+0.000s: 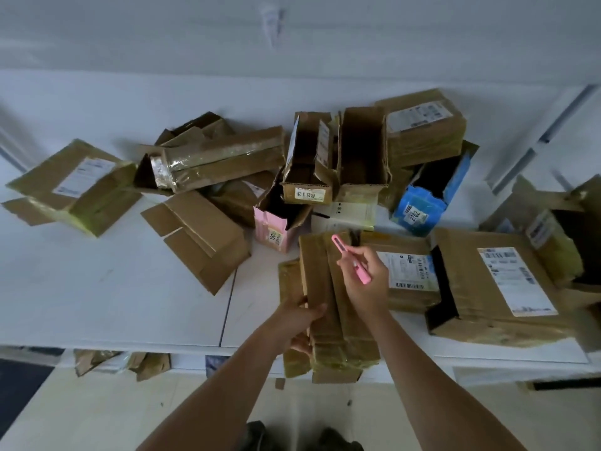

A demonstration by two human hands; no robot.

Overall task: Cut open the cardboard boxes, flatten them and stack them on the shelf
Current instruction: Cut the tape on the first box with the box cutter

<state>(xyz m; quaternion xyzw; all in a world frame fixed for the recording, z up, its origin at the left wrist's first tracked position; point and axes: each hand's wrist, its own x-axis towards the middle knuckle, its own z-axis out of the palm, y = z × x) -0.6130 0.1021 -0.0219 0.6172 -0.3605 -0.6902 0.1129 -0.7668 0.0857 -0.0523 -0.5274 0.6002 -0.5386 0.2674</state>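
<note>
White table [97, 288], boxes heaped at twelve; left hand [300, 315] grips box [328, 307], right hand [366, 279] pinches cutter [349, 258]; cutting step, next slit the tape.

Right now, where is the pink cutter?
In the head view, the pink cutter is right of centre, held in the right hand above the taped brown box that the left hand grips at the table's near edge.

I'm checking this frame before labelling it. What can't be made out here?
- Head view: pink cutter blade, too small to tell if extended.
- Left hand fingers, hidden behind the held box.
- Label text on the large box, blurred.
- Shelf contents, hidden under the table edge.
</note>
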